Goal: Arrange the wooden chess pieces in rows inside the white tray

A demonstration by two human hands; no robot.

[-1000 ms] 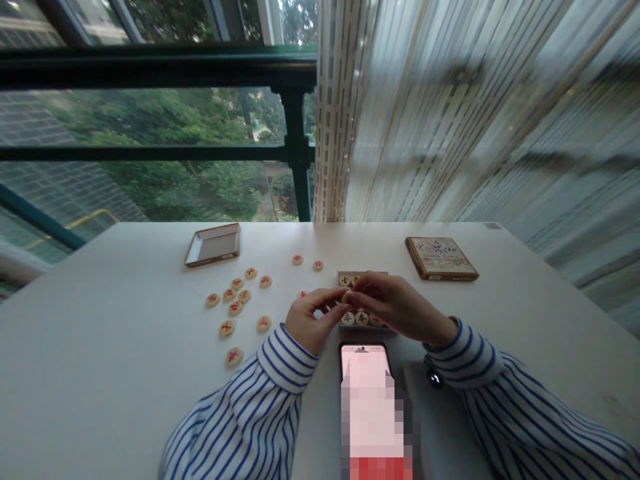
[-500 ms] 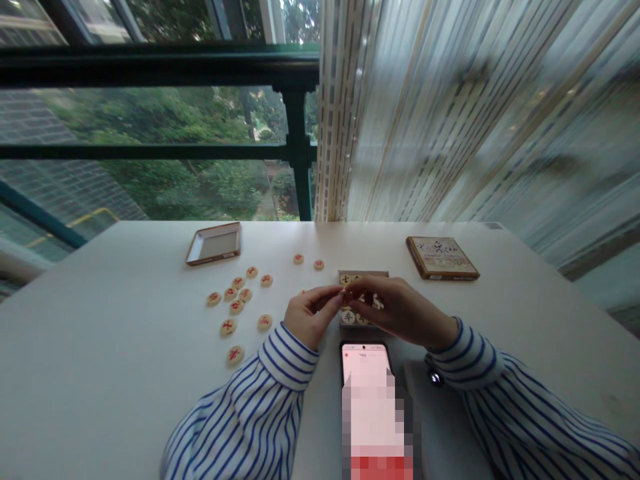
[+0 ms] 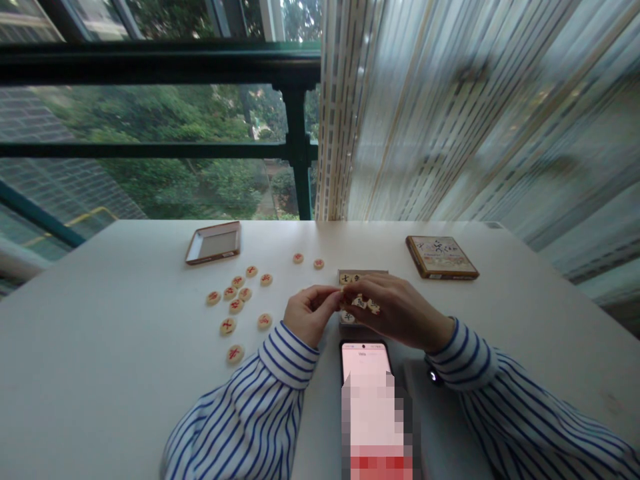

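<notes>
My left hand [image 3: 310, 310] and my right hand [image 3: 393, 307] meet fingertip to fingertip over the left edge of an open box [image 3: 385, 273]. Pinched between them is a small pale xiangqi piece [image 3: 343, 300], mostly covered by the fingers. Inside the box lie xiangqi pieces with black characters [image 3: 349, 317], partly hidden under my right hand. Left of my hands, several round pieces with red characters [image 3: 237, 305] are scattered on the white table [image 3: 125, 320]. Two more red pieces [image 3: 299, 258] lie farther back.
An upturned box lid [image 3: 214, 243] rests at the back left. A closed printed box [image 3: 443, 257] lies at the back right. Just in front of the open box is a phone [image 3: 373, 400], its screen lit and partly blurred out. A grey flat object [image 3: 440, 427] lies beneath my right forearm.
My right hand has shifted slightly and its fingers have moved a little over the box. Both hands still meet at the same spot. The phone's screen text has changed.
</notes>
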